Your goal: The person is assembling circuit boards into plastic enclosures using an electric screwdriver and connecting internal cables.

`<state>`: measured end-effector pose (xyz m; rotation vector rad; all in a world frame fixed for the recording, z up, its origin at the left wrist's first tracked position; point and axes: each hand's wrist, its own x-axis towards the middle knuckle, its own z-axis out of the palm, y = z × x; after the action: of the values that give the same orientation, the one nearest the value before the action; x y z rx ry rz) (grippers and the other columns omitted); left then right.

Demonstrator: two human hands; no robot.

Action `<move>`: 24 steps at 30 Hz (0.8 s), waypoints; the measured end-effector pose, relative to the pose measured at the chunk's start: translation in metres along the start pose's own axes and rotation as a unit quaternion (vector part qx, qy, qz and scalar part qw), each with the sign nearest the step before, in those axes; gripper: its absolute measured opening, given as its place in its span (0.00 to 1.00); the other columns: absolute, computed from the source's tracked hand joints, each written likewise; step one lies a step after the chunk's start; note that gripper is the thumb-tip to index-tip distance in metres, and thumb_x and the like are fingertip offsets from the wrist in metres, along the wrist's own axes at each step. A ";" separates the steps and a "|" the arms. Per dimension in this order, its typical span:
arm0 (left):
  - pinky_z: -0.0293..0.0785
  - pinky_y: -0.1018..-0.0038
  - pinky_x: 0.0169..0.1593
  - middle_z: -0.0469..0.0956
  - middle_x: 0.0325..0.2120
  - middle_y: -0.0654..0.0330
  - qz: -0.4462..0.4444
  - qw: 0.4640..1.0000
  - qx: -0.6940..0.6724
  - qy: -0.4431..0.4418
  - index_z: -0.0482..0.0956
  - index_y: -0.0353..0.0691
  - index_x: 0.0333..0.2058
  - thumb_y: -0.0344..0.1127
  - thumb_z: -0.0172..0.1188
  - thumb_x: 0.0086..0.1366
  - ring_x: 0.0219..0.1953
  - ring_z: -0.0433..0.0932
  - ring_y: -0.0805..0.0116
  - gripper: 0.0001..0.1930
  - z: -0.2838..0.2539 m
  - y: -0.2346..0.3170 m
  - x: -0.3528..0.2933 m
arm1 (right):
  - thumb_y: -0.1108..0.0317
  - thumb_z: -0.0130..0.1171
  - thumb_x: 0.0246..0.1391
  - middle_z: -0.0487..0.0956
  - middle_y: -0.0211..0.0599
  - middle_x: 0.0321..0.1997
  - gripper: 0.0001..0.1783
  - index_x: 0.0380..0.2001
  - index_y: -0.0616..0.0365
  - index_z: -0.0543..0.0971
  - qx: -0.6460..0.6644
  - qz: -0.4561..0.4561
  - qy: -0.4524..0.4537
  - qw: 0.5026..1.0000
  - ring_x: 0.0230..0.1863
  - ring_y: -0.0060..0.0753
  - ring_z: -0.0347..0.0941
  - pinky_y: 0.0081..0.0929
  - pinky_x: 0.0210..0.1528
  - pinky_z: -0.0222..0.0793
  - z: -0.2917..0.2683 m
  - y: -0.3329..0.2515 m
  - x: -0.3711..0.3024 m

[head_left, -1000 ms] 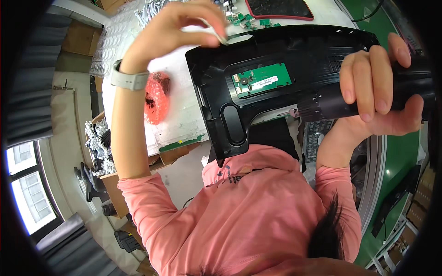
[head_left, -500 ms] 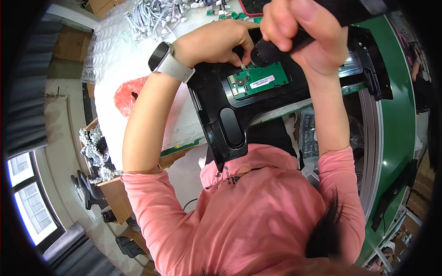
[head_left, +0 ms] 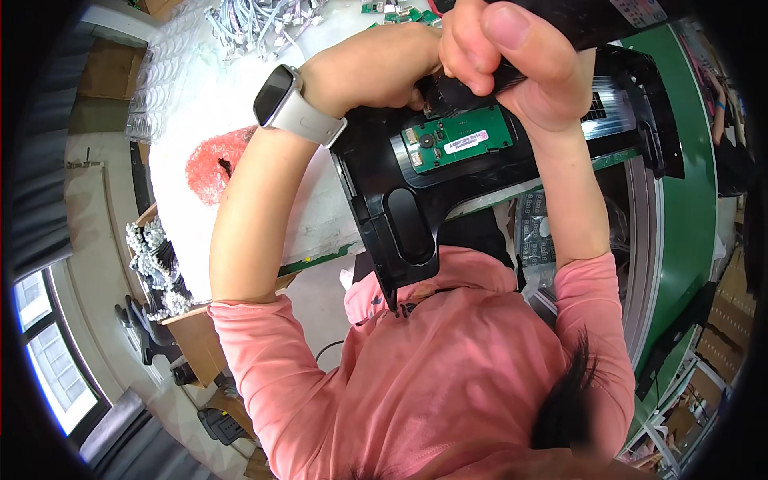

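Right hand [head_left: 524, 60] near board [head_left: 458, 136] in shell [head_left: 376, 164]

Circuit board [head_left: 458, 152] in housing [head_left: 372, 172]; wrapped bundle [head_left: 210, 172] left of housing, on table [head_left: 320, 228]; cables [head_left: 256, 24] behind bundle.

Black tool [head_left: 600, 24]: cut off by the top edge; tip lost against black housing [head_left: 480, 179] (bit indiscernible). Left grip [head_left: 380, 68]: fingers partly hidden behind right grip [head_left: 536, 68] and tool. White label [head_left: 466, 142]: print too small to read.
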<state>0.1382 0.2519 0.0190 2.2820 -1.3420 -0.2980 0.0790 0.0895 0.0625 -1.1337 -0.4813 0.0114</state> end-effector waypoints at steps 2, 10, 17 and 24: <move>0.76 0.63 0.39 0.81 0.34 0.53 -0.036 0.999 -0.027 -0.013 0.80 0.38 0.39 0.23 0.71 0.42 0.36 0.81 0.53 0.21 -0.004 0.005 -0.001 | 0.72 0.65 0.43 0.73 0.36 0.20 0.22 0.40 0.66 0.69 -0.039 -0.020 -0.001 0.999 0.17 0.24 0.68 0.22 0.22 0.66 0.000 0.004 0.002; 0.77 0.64 0.44 0.82 0.37 0.54 -0.155 0.985 -0.047 -0.068 0.78 0.40 0.47 0.23 0.72 0.41 0.41 0.80 0.51 0.29 -0.015 0.022 -0.002 | 0.70 0.68 0.39 0.75 0.31 0.22 0.22 0.39 0.64 0.73 -0.023 -0.261 -0.147 0.954 0.25 0.20 0.71 0.20 0.30 0.67 -0.003 0.027 0.027; 0.76 0.64 0.47 0.81 0.39 0.53 -0.112 0.991 -0.027 -0.069 0.78 0.40 0.47 0.23 0.72 0.41 0.45 0.79 0.50 0.30 -0.010 0.014 -0.002 | 0.70 0.68 0.39 0.76 0.31 0.23 0.22 0.39 0.65 0.72 -0.066 0.012 -0.013 0.998 0.23 0.20 0.71 0.19 0.28 0.66 0.007 -0.004 0.006; 0.76 0.64 0.47 0.81 0.39 0.53 0.005 0.997 -0.080 0.016 0.78 0.41 0.46 0.22 0.72 0.40 0.45 0.79 0.51 0.29 0.003 -0.004 -0.005 | 0.71 0.67 0.40 0.76 0.32 0.23 0.20 0.38 0.64 0.73 -0.055 0.012 -0.020 0.998 0.22 0.20 0.70 0.20 0.26 0.66 0.009 -0.005 0.006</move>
<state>0.1377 0.2573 0.0140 2.1382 -1.2663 -0.3520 0.0800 0.0968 0.0726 -1.2485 -0.5082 0.0286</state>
